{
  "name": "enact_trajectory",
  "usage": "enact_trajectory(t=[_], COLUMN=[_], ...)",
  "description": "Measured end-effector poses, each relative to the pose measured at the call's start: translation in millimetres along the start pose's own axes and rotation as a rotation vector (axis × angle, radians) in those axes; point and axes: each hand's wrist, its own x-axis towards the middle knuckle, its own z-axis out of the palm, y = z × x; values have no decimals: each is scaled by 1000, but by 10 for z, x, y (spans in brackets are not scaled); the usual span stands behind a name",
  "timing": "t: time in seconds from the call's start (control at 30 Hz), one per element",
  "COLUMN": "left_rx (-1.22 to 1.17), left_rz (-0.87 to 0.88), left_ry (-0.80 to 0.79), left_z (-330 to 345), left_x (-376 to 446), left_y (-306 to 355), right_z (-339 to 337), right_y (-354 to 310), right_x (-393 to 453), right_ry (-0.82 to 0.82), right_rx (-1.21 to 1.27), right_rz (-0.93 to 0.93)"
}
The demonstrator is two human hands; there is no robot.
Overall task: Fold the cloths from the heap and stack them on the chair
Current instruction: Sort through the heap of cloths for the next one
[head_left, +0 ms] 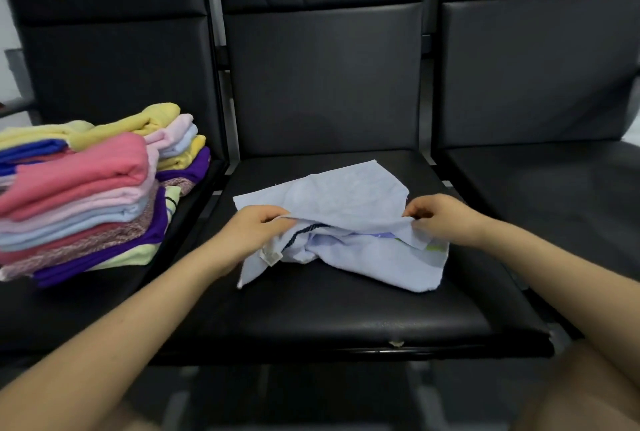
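Observation:
A pale blue cloth (349, 198) lies rumpled on the middle black chair seat (346, 313), its far part spread flat and its near part bunched, with a white tag and a dark stitched line showing. My left hand (258, 228) pinches the cloth's upper layer at the left. My right hand (438, 217) pinches the same edge at the right. On the left chair seat (69, 309) stand two stacks of folded cloths (86, 195) in pink, yellow, blue, purple and pale green.
Three black padded chairs stand side by side with tall backs (322, 77). The right chair seat (554, 188) is bare. My knees show at the bottom corners of the view.

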Motion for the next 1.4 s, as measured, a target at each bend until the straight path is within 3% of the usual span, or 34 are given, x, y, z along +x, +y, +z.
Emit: enact_trajectory(t=[0.17, 0.3, 0.43, 0.63, 0.83, 0.93, 1.07, 1.13, 1.3, 1.4], left_rx=[-213, -255, -157, 98, 116, 89, 77, 95, 133, 49], left_rz=[-171, -198, -176, -134, -71, -30, -34, -27, 4, -17], left_ry=[43, 115, 140, -2, -47, 6, 84, 83, 77, 58], left_z=[-158, -266, -396, -389, -386, -383, -384, -374, -314, -346], left_x=[46, 174, 259, 277, 373, 433, 522, 542, 536, 548], left_y=[82, 152, -94, -331, -321, -349, -435, -480, -533, -593], right_z=[298, 478, 477, 228, 37, 2, 141, 245, 470, 488], right_y=[-196, -426, -523, -368, -229, -186, -162, -146, -56, -86], right_x=[-16, -87, -78, 88, 233, 266, 245, 250, 305, 349], right_ry=[138, 22, -3, 15, 154, 175, -37, -60, 226, 309], right_rx=[-11, -172, -249, 85, 291, 99, -362, -507, -706, -556], right_rz=[-61, -256, -301, -171, -129, -130, -5, -7, -293, -330])
